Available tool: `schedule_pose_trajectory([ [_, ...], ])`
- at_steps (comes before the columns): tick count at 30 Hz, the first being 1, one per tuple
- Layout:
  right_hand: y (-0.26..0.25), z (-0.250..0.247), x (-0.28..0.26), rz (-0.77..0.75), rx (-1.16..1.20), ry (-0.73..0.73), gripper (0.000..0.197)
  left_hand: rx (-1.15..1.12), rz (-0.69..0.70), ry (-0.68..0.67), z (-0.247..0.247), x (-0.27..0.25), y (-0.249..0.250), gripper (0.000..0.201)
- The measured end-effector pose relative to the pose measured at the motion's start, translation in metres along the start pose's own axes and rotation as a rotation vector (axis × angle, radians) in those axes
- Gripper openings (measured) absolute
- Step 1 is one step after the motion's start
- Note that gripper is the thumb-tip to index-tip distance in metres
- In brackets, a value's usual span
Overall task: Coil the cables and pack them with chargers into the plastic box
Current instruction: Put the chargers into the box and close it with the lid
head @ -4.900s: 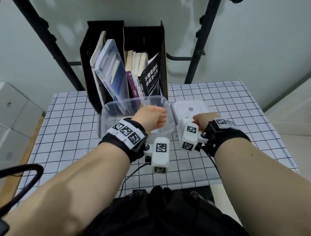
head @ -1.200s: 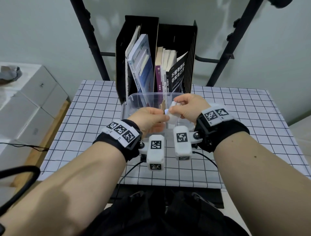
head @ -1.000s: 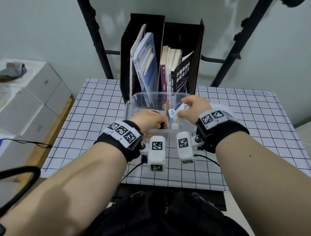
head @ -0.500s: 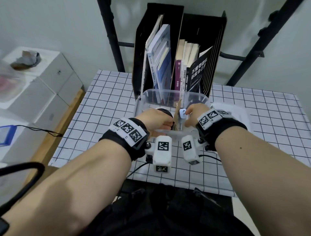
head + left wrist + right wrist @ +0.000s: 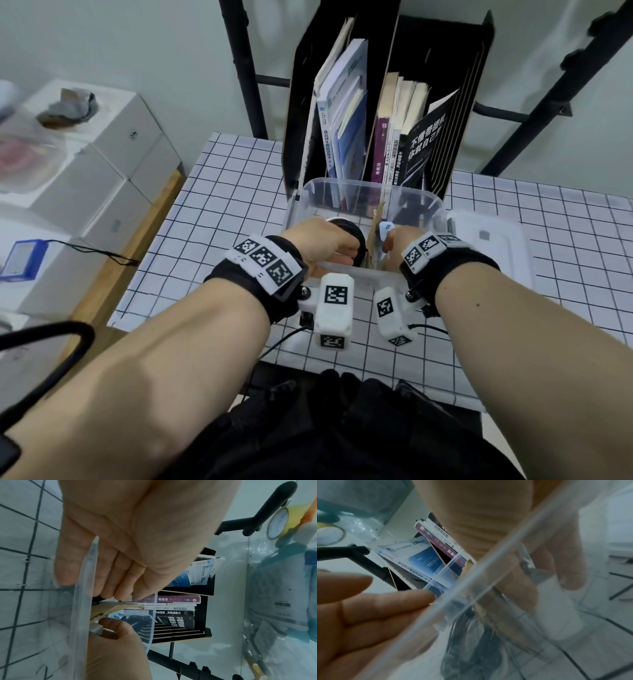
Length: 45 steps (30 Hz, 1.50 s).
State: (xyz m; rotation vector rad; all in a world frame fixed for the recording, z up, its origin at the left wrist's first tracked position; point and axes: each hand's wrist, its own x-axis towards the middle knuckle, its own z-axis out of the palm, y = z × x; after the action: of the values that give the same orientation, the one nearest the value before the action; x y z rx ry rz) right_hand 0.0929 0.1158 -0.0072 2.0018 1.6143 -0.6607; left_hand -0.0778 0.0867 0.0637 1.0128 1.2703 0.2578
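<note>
The clear plastic box [image 5: 424,202] stands on the checked cloth, split by a brown cardboard divider [image 5: 374,229]. My left hand [image 5: 337,245] reaches over the near wall into the left half. Its straight fingers [image 5: 109,582] rest by the divider [image 5: 118,606] on a black coiled cable [image 5: 354,233]. My right hand [image 5: 392,240] is in the right half and grips a white charger [image 5: 385,228]. Through the wall in the right wrist view, its fingers [image 5: 518,588] wrap the charger [image 5: 559,612] beside the black cable [image 5: 464,635].
The box's lid [image 5: 489,240] lies flat just right of the box. A black file holder with books [image 5: 387,113] stands right behind it. White cartons [image 5: 102,164] are stacked left of the table. Black frame bars [image 5: 246,68] rise at the back.
My right hand has carried the charger from above the box rim down into the right half. My left hand has stayed on the coil. The head view has shifted left.
</note>
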Motion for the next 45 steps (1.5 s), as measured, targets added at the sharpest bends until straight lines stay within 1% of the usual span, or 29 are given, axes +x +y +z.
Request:
schedule_pose_trajectory([
  [1, 0.004, 0.005, 0.011, 0.0, 0.01, -0.01, 0.044, -0.004, -0.002, 0.002, 0.0, 0.0, 0.0, 0.029],
  [2, 0.005, 0.004, 0.011, -0.005, 0.007, -0.009, 0.042, -0.013, -0.004, 0.009, 0.0, 0.0, -0.001, 0.029],
  [4, 0.0, -0.007, -0.014, -0.024, 0.016, 0.001, 0.039, -0.044, -0.013, 0.023, -0.001, 0.001, -0.003, 0.029],
  [7, -0.001, -0.011, -0.026, -0.017, 0.041, -0.018, 0.037, -0.054, -0.027, 0.032, 0.0, 0.001, -0.004, 0.028],
  [9, -0.001, -0.012, -0.031, -0.039, 0.042, -0.013, 0.038, -0.051, -0.026, 0.036, -0.001, 0.001, -0.004, 0.027],
  [11, -0.002, -0.013, -0.035, -0.073, 0.022, -0.002, 0.045, -0.05, -0.02, 0.036, 0.0, 0.001, -0.004, 0.027],
  [13, -0.003, -0.014, -0.041, -0.084, -0.031, -0.022, 0.049, -0.05, -0.012, 0.031, 0.0, 0.0, -0.005, 0.027],
  [16, -0.004, -0.019, -0.048, -0.067, -0.063, -0.042, 0.046, -0.049, -0.004, 0.026, 0.0, 0.0, -0.007, 0.027],
  [21, -0.002, -0.025, -0.056, -0.058, 0.03, -0.034, 0.043, -0.056, 0.002, 0.026, 0.0, 0.0, -0.007, 0.023],
  [26, 0.009, -0.026, -0.066, -0.068, 0.152, 0.069, 0.049, -0.058, 0.001, 0.034, 0.002, -0.001, -0.008, 0.023],
  [30, 0.015, -0.026, -0.076, -0.046, 0.336, 0.136, 0.048, -0.048, 0.021, 0.038, 0.006, -0.007, -0.004, 0.016],
  [32, 0.017, -0.028, -0.085, -0.037, 0.385, 0.174, 0.044, -0.052, 0.03, 0.022, 0.01, -0.01, -0.002, 0.013],
  [34, 0.019, -0.028, -0.091, -0.03, 0.427, 0.201, 0.04, -0.08, 0.045, 0.014, 0.014, -0.013, 0.0, 0.014],
  [37, 0.024, -0.027, -0.1, -0.007, 0.544, 0.225, 0.04, -0.119, 0.102, 0.033, 0.023, -0.015, 0.004, 0.021],
  [39, 0.033, -0.027, -0.107, 0.009, 0.762, 0.257, 0.034, -0.137, 0.14, 0.025, 0.032, -0.017, 0.009, 0.021],
  [41, 0.042, -0.028, -0.118, 0.019, 1.102, 0.242, 0.027, -0.142, 0.162, 0.007, 0.042, -0.018, 0.014, 0.016],
  [42, 0.048, -0.028, -0.124, 0.022, 1.254, 0.22, 0.026, -0.134, 0.17, -0.005, 0.048, -0.019, 0.017, 0.014],
  [43, 0.054, -0.027, -0.127, 0.023, 1.344, 0.214, 0.026, -0.13, 0.178, -0.019, 0.053, -0.019, 0.018, 0.012],
  [45, 0.067, -0.023, -0.134, 0.032, 1.431, 0.23, 0.024, -0.127, 0.189, -0.059, 0.065, -0.018, 0.022, 0.011],
])
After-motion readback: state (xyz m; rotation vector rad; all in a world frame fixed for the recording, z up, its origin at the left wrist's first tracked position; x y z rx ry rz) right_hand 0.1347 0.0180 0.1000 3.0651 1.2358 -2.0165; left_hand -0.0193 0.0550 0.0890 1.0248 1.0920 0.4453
